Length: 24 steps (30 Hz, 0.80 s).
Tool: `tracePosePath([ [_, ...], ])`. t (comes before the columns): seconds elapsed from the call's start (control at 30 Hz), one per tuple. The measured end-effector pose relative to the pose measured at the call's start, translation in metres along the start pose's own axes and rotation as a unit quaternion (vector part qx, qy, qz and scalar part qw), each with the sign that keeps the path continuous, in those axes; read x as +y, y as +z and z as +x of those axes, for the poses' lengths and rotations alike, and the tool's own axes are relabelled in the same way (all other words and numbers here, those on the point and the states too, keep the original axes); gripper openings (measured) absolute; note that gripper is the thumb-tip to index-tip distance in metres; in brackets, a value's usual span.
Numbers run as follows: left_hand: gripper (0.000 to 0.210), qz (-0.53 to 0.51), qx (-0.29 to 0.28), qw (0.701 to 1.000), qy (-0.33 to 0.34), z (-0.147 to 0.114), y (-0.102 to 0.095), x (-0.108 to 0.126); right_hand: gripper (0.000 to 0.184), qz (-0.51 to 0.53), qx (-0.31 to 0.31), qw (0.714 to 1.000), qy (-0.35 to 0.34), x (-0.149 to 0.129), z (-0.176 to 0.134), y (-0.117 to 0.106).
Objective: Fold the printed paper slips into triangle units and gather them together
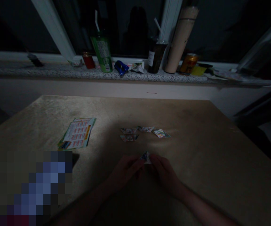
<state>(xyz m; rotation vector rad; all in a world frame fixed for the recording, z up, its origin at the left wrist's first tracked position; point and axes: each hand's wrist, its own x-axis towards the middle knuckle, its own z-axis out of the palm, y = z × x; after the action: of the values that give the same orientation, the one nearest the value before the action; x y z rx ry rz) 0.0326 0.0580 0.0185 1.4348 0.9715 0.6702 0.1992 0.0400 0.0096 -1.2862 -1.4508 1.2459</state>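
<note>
A small folded piece of printed paper is pinched between both hands above the near middle of the table. My left hand grips its left side, fingers closed. On the opposite side, my right hand holds the paper's right edge, also closed. Just beyond lie several folded printed papers: a boat-like one in front, another folded strip behind it, one farther back, and a diamond-shaped one to the right. The undersides of my fingers are in shadow.
A stack of printed sheets lies on the table at left. A blurred-out object covers the lower left corner. On the windowsill stand a green bottle, a dark cup, a tall pinkish tube and an orange can.
</note>
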Motion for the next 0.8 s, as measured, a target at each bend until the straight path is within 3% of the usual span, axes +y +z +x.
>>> tracePosePath([
  [0.17,0.047,0.015,0.021,0.999,-0.022,-0.0008,0.0031,-0.0009,0.045,0.009,0.029,0.999,0.011,0.0046,0.0037,0.0008],
  [0.43,0.047,0.017,0.003,1.0,-0.01,-0.0001,0.001,-0.0011,0.039,0.076,-0.071,0.994,0.017,-0.0033,0.0068,-0.0005],
  [0.8,0.045,-0.004,-0.019,1.0,0.014,0.0003,0.0007,-0.0019,0.037,0.063,-0.044,0.997,-0.009,-0.0026,0.0046,0.0002],
])
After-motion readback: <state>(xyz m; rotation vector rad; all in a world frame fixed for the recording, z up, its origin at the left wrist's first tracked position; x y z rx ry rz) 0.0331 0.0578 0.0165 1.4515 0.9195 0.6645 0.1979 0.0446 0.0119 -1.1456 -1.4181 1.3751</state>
